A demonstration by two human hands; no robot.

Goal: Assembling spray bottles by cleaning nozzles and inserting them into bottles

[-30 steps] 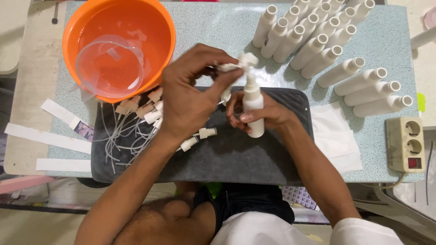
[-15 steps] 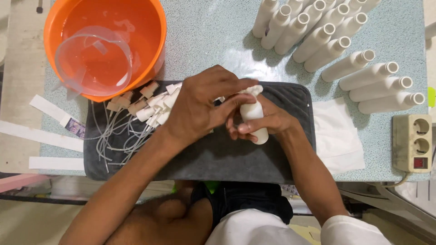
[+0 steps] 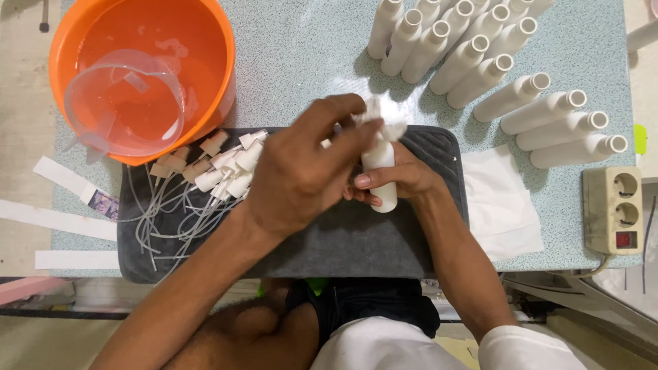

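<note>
While the right hand (image 3: 394, 179) grips a white spray bottle (image 3: 379, 171), left hand (image 3: 301, 171) fingers (image 3: 356, 130) pinch its spray cap (image 3: 384, 127).

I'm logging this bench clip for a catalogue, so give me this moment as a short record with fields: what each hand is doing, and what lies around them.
left hand: fingers on the white spray cap at the top of the bottle
right hand: wrapped round the white plastic bottle
work surface: dark grey mat on a speckled pale blue table
left of hands: pile of white spray caps with clear tubes
far left: orange plastic basin holding a clear jug
far right: uncapped white bottles, white power strip
</note>
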